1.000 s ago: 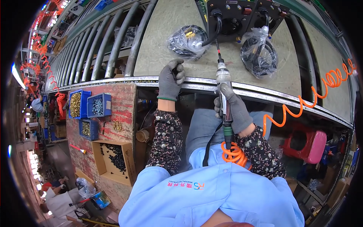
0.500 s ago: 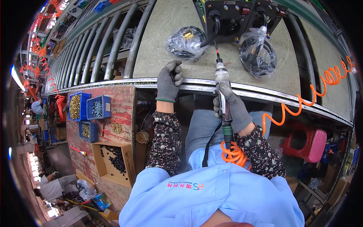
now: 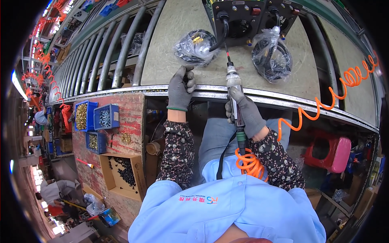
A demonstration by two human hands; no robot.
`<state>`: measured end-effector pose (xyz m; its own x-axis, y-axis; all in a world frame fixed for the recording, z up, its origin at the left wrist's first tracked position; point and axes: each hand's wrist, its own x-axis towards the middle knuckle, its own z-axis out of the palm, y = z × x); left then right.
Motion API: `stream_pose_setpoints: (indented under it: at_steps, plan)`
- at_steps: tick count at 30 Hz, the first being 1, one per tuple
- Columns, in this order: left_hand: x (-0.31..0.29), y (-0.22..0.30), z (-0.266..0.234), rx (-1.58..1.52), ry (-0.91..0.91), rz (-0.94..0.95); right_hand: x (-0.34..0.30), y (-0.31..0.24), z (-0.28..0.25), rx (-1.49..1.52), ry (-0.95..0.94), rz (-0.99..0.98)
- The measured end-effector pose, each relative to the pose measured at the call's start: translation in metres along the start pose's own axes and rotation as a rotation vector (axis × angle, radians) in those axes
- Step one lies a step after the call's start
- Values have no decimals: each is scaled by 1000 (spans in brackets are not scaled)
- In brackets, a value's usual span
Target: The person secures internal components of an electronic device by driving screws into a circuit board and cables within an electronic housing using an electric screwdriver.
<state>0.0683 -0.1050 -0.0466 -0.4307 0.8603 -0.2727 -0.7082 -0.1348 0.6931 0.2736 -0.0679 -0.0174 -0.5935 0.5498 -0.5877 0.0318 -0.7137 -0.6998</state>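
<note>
The right hand point(image 3: 248, 115), in a grey glove, is closed around a pneumatic screwdriver point(image 3: 235, 91) held upright at the front edge of the bench point(image 3: 174, 44); its bit points up toward a black unit point(image 3: 251, 18) at the far side, and an orange coiled hose point(image 3: 249, 162) runs from its lower end. The left hand point(image 3: 181, 87), also gloved, is curled at the bench edge with its fingers closed on something small and dark; what it is cannot be told. Two clear bags lie on the bench: the left bag point(image 3: 194, 46) holds black cable with a yellow piece, just beyond the left hand, and the right bag point(image 3: 270, 58) holds a coil of black cable, to the right of the screwdriver. Left of the person, a lower red-brown table point(image 3: 129, 117) carries blue bins: one bin point(image 3: 83, 115) with brass-coloured parts, a second point(image 3: 106, 117) with silvery screws, a third point(image 3: 94, 141) with more brass parts. A cardboard box point(image 3: 123, 174) below them holds black pieces. The bench has a metal front rail point(image 3: 121, 90); bare board lies between the bags and to the right. Metal rollers point(image 3: 105, 52) run along the left, and a pink stool point(image 3: 334, 154) stands under the bench at right.
</note>
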Motion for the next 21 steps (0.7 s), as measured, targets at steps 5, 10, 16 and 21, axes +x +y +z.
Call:
stream_pose_setpoints:
  at_steps: [5,10,16,21]
  plan:
    - [-2,-4,7,44,22,30,5,0,-3,-25,-21,-25]
    - [-6,-18,27,94,-39,-17,-25,-9,-6,-92,-96,-14]
    - [12,-31,48,36,-60,-41,-69,-10,-19,-213,-214,-80]
    - [17,-34,52,20,-107,9,-73,1,-30,-240,-232,-57]
